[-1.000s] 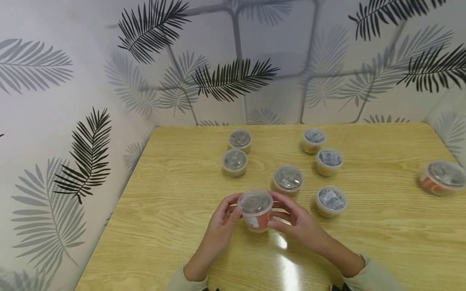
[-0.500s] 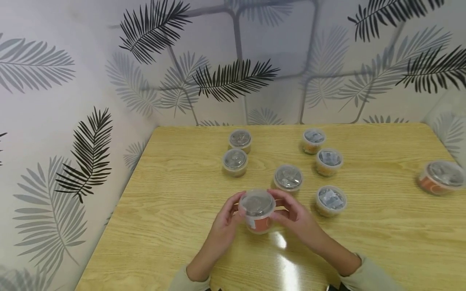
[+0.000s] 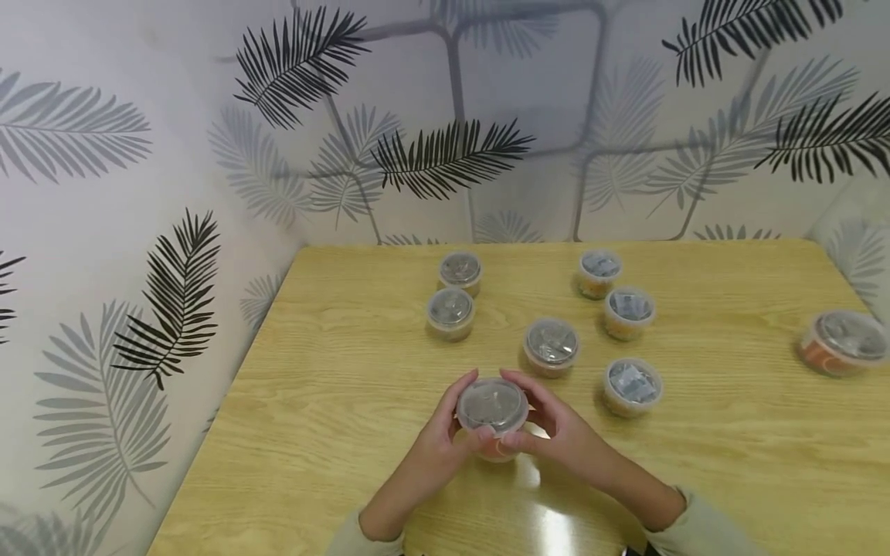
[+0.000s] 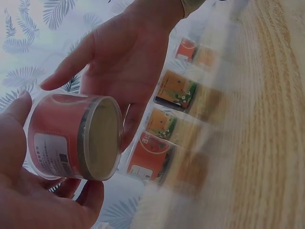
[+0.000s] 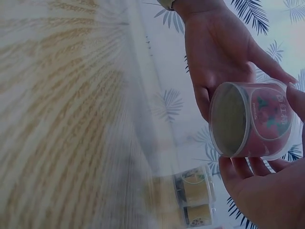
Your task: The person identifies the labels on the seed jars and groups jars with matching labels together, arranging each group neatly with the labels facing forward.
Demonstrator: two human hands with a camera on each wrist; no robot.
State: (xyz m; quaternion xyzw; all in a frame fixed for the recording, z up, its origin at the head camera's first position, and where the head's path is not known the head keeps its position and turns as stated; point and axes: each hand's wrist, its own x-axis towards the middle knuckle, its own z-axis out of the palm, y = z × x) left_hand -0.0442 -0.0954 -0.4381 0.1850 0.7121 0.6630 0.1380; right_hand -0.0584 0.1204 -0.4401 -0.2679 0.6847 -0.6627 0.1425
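A round clear plastic tub with a red label and a transparent lid is held between both hands above the wooden table. My left hand grips its left side, and my right hand grips the right, thumbs at the front. From the left wrist, the tub shows a white sticker on its red band and a pale bottom clear of the tabletop. The right wrist view shows a printed red pattern on the tub. Just behind it stands another lidded tub, untouched.
Two lidded tubs stand at back left, the nearer one close to the other. A row of tubs on the right includes one with a grey packet. Another red-labelled tub sits far right. A leaf-patterned wall borders the table.
Both hands have brought the tub slightly toward the person and turned it, so the white sticker no longer faces the head camera. The thumbs have come closer together. The other tubs stay put.
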